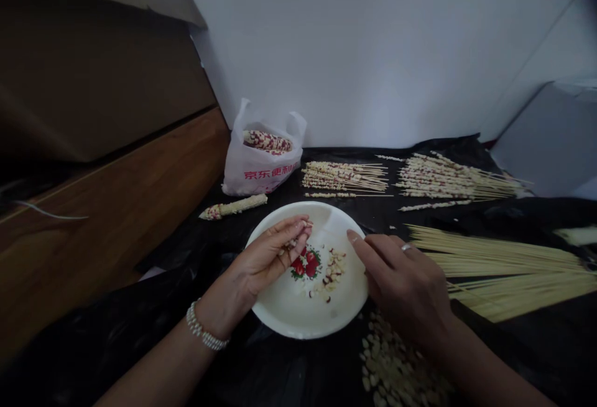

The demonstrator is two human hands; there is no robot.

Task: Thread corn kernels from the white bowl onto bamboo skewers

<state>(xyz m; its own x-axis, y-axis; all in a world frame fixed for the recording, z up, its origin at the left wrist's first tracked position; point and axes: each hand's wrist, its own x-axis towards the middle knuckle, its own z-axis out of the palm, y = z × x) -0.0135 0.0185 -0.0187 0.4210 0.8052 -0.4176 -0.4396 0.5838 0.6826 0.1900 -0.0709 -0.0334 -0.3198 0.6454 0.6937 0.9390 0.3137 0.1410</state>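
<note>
Loose pale and red corn kernels point(330, 270) lie scattered in the white plate point(298, 320).

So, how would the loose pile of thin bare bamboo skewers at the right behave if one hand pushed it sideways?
The loose pile of thin bare bamboo skewers would probably roll and fan apart, since the round sticks lie unbound on the black plastic sheet. Each looks light and stiff, though slender enough to snap.

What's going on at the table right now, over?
Left hand pinching corn kernels over white bowl. Right hand empty at bowl rim. Bare skewers beside it; nothing blocking.
</note>
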